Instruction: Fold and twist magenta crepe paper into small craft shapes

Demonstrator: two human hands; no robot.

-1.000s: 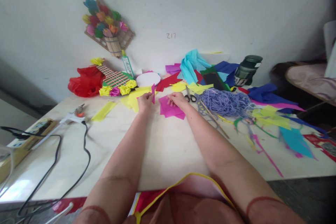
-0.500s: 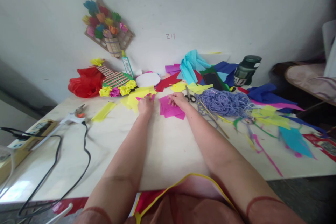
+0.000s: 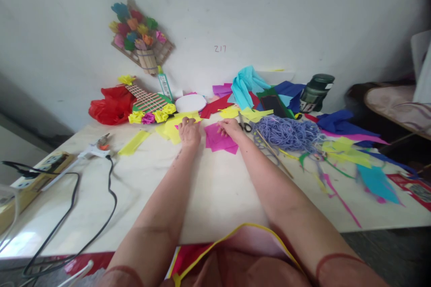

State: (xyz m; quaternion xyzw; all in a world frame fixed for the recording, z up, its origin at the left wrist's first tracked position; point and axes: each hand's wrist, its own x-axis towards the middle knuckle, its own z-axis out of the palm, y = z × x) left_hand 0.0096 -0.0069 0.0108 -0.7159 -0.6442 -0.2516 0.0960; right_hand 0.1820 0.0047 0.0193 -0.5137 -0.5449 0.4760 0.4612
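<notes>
My left hand (image 3: 189, 132) lies palm down with its fingers apart, over a small pink paper piece on the yellow crepe paper (image 3: 173, 133). Only slivers of that pink piece show around the fingers. My right hand (image 3: 231, 129) has its thumb and fingertips pinched at the upper part of a magenta crepe paper stack (image 3: 220, 143), whose squares overlap unevenly. Just right of this hand are black-handled scissors (image 3: 247, 127). A white oval disc (image 3: 191, 103) lies behind my left hand.
Left are a glue gun (image 3: 96, 149), pliers, a cable and a power strip (image 3: 50, 166). A paper-flower craft (image 3: 151, 103) and a red bag (image 3: 111, 105) lie behind. Purple cord (image 3: 289, 132), a stick, paper scraps and a dark jar (image 3: 316, 93) are on the right.
My left hand has turned palm down and spread its fingers over the pink piece it was pinching. My right hand stays at the magenta stack, nearly unmoved.
</notes>
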